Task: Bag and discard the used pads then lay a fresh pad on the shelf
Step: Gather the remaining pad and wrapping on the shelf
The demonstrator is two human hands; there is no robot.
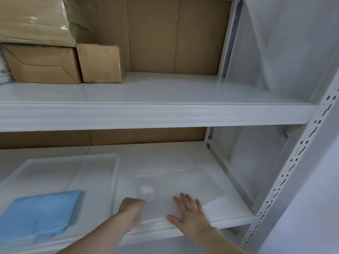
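No writing or brand mark can be read anywhere: the cardboard boxes (42, 65) in the upper left of the frame show only plain brown faces, and a dark strip low on the smaller box (100, 64) is too blurred to make out.

In the lower middle of the frame both bare forearms reach up from the bottom edge onto the lower shelf (229, 209). The right hand (190, 211) lies flat, palm down, fingers straight and slightly spread, pressing on the near part of a clear plastic bag (183, 184) that lies on the shelf. The left hand (131, 205) is at the bag's near left corner with its knuckles up and its fingers curled under; it appears to pinch the bag's edge, though the fingertips are hidden. A small white blotch (146, 189) shows through the bag just beyond the left hand; I cannot tell what it is.

To the left, in the lower left of the frame, a white tray (73, 158) sits on the same shelf, and a folded blue pad (38, 215) lies in its near part, well apart from the hands. The upper shelf (165, 92) carries the boxes, with a plastic-wrapped bundle (34, 19) stacked on the larger one.
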